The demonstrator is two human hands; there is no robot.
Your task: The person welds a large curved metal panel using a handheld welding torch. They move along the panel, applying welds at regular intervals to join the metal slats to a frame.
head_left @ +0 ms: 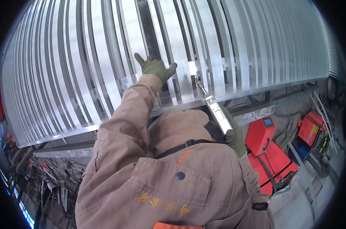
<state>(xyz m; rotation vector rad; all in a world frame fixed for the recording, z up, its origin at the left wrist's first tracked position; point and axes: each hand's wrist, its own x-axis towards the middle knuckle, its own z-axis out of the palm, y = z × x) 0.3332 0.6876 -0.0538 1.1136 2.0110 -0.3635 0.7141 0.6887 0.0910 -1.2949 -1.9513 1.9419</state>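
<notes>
A wide panel of long, parallel silver metal slats (182, 72) spreads out in front of me, with dark gaps between them. My left hand (155, 68), in a green glove, rests on the slats near the middle with its fingers apart and nothing in them. Gripped in my right hand (237, 139), gloved the same way, is a silver welding gun (218, 114) with a narrow nozzle. The nozzle tip points up and left, close to the slats beside a bright white patch. Part of my right hand is hidden behind the gun.
A metal rail (253, 112) runs below the panel's near edge. Red machines (261, 133) stand on the floor to the right, one with a small screen, among cables and loose rods. Scrap metal strips (60, 183) are heaped at the lower left.
</notes>
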